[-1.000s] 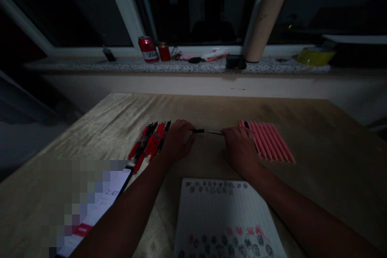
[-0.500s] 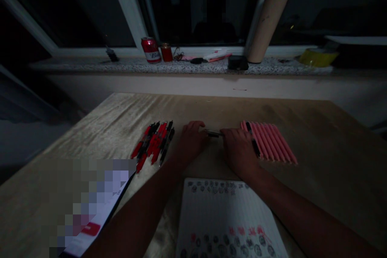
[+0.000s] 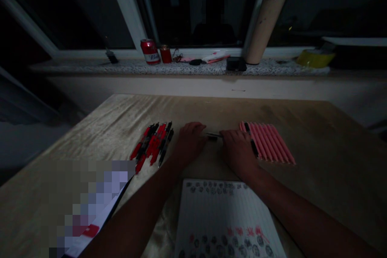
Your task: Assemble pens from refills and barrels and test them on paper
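Note:
My left hand (image 3: 191,141) rests low over the table with its fingers curled. A short dark piece (image 3: 213,138) shows at its thumb side; whether the fingers grip it is too dark to make out. Opposite, my right hand (image 3: 238,147) is closed on one end of a slim, shiny pen (image 3: 214,134), which points left toward the other hand. To the left lie several red and black pens (image 3: 153,143) in a loose group. Just right of my right hand is a row of pink pens (image 3: 270,143), with one black pen (image 3: 252,139) at its left edge.
A lined notebook (image 3: 223,205) with black and red marks lies below my hands. At the lower left is a lit, partly blurred screen (image 3: 90,229). The windowsill holds a red can (image 3: 150,53), a jar (image 3: 165,54), a cardboard tube (image 3: 267,24) and yellow tape (image 3: 314,59).
My left hand has shifted slightly left. The shiny pen now shows as a thinner line, and the dark piece appears lower and more apart from it.

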### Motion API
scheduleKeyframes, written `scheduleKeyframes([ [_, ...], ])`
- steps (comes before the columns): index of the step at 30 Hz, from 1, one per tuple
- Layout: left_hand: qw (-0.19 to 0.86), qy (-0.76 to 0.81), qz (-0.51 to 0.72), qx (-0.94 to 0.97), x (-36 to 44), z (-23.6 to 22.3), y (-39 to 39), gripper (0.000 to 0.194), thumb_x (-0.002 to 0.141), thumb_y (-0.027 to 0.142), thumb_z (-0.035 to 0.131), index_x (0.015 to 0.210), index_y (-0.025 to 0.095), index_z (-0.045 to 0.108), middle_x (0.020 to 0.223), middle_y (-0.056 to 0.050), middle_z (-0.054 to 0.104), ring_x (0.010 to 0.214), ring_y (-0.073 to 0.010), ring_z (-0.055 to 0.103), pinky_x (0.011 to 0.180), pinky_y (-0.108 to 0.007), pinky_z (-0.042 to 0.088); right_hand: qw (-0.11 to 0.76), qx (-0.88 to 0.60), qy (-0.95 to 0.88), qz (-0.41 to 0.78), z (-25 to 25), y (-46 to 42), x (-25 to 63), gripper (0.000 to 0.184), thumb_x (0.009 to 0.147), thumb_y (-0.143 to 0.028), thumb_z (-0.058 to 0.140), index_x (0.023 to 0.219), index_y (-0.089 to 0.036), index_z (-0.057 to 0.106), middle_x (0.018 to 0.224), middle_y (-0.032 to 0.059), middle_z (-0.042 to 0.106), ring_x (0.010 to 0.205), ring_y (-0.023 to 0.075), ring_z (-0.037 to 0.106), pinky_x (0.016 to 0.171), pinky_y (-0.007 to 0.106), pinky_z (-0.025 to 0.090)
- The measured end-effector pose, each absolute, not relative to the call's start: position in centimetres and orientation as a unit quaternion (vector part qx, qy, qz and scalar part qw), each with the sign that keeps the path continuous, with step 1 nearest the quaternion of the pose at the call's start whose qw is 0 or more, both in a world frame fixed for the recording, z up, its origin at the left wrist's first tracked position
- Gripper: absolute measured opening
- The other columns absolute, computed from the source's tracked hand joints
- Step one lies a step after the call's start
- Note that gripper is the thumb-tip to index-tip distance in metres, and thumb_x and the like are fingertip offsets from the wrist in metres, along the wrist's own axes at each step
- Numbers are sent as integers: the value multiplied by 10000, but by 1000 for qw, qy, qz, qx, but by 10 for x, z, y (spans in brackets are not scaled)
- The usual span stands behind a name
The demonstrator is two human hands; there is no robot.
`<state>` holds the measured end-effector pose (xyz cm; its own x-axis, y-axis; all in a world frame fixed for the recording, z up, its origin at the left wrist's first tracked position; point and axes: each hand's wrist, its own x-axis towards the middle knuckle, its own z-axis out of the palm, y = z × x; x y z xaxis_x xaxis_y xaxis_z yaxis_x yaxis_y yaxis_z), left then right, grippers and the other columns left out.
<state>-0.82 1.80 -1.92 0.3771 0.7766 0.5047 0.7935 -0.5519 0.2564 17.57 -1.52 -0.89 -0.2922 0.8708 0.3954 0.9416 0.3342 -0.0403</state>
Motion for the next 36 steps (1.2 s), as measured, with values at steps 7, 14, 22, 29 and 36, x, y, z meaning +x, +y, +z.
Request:
scheduleKeyframes([
  [7, -33, -436, -367, -821, -16, -12, 8, 239, 886, 299, 458, 1077, 184, 542, 1061, -70, 560, 1037, -195, 493, 930, -380, 397, 173, -551, -810, -106, -10, -16, 177, 307, 828, -140, 478, 1125, -160, 555, 1030, 83, 611, 954, 244, 470, 866, 377, 252],
  [14, -54, -433, -366, -822, -14, -9, 8, 167, 900, 273, 418, 913, 183, 558, 953, -57, 576, 951, -186, 512, 885, -366, 414, 178, -549, -810, -104, -7, -17, 177, 306, 822, -144, 492, 1120, -163, 560, 1016, 84, 611, 951, 239, 467, 871, 371, 260],
  [22, -62, -446, -398, -799, -22, -6, 11, 151, 905, 264, 399, 898, 182, 526, 937, -54, 563, 935, -180, 501, 876, -358, 411, 181, -558, -799, -134, 4, -12, 194, 336, 776, -124, 507, 1104, -148, 575, 1032, 101, 604, 996, 260, 443, 916, 398, 240],
  [29, -59, -450, -426, -783, -31, -7, 17, 162, 909, 260, 383, 904, 188, 528, 931, -52, 572, 924, -180, 516, 862, -359, 421, 169, -567, -791, -155, 16, -3, 215, 336, 792, -118, 467, 1110, -147, 573, 1040, 113, 606, 962, 269, 444, 840, 391, 268],
  [36, -47, -440, -328, -834, -41, -9, 21, 166, 882, 244, 432, 868, 175, 583, 880, -50, 596, 886, -186, 533, 828, -363, 418, 134, -603, -766, -178, 19, 9, 238, 276, 844, -161, 451, 1093, -154, 570, 1023, 108, 618, 938, 272, 463, 801, 376, 273],
])
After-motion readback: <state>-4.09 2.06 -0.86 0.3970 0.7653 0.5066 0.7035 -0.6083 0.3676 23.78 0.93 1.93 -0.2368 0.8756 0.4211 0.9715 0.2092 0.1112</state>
